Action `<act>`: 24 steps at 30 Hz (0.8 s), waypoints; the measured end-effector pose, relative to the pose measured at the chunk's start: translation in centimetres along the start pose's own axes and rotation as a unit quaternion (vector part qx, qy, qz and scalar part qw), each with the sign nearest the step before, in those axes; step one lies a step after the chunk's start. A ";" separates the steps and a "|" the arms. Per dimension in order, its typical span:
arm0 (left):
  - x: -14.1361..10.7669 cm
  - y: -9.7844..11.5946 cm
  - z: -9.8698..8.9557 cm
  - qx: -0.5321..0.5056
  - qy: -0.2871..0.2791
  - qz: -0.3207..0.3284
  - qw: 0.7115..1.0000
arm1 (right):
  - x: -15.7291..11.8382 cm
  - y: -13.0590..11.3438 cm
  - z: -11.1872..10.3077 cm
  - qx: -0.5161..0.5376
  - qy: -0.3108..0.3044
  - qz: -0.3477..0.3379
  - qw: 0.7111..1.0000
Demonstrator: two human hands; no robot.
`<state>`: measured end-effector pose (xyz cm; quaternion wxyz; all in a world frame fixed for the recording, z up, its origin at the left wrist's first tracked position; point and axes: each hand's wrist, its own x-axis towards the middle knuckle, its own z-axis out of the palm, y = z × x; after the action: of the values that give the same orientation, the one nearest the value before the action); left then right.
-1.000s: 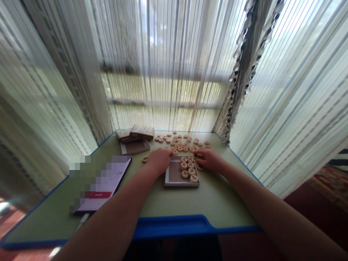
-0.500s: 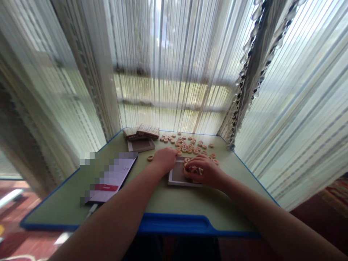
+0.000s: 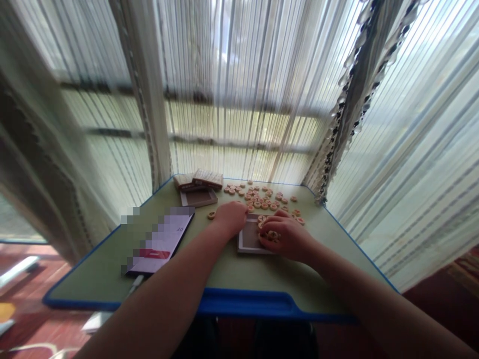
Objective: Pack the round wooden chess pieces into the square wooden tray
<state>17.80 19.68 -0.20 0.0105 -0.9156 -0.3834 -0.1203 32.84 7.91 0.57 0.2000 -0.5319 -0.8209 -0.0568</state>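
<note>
Head view: the table (image 3: 224,275) carries many round wooden discs, some in an open shallow box (image 3: 249,234) near the middle, others loose beyond it. The left hand (image 3: 231,218) rests at the box's far left corner, its fingers drawn together; whether they pinch anything cannot be told. The right hand (image 3: 291,234) reaches over the box's right half, fingers curled down among the boxed discs (image 3: 262,219); whether it grips one is hidden.

Judging by this layout, the boxing is only partly done: a few discs sit in the right half, while the left half shows bare floor. Most visible discs remain outside, in a loose spread (image 3: 257,204) towards the far edge, with a couple (image 3: 300,220) beyond the right hand and a single disc (image 3: 211,215) just left of the left hand. Near the far left corner lie an empty tray (image 3: 199,198) and stacked flat boxes (image 3: 208,178). A tablet (image 3: 168,238) lies towards the left edge.
</note>
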 end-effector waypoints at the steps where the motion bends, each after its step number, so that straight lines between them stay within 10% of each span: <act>1: 0.0 0.0 0.0 0.000 -0.003 -0.002 1.000 | 0.0 0.0 0.0 -0.001 0.002 0.003 1.000; 20: 0.0 0.6 -0.2 -0.033 0.067 -0.034 0.997 | 0.0 0.0 0.3 -0.004 0.014 0.018 1.000; 24: 1.1 0.2 0.2 -0.065 0.075 0.046 0.994 | 0.0 0.0 0.0 0.011 0.038 0.036 0.999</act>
<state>18.75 20.31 -0.15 -0.0147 -0.9194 -0.3304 -0.2131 32.88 7.92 0.60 0.2384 -0.5565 -0.7936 -0.0607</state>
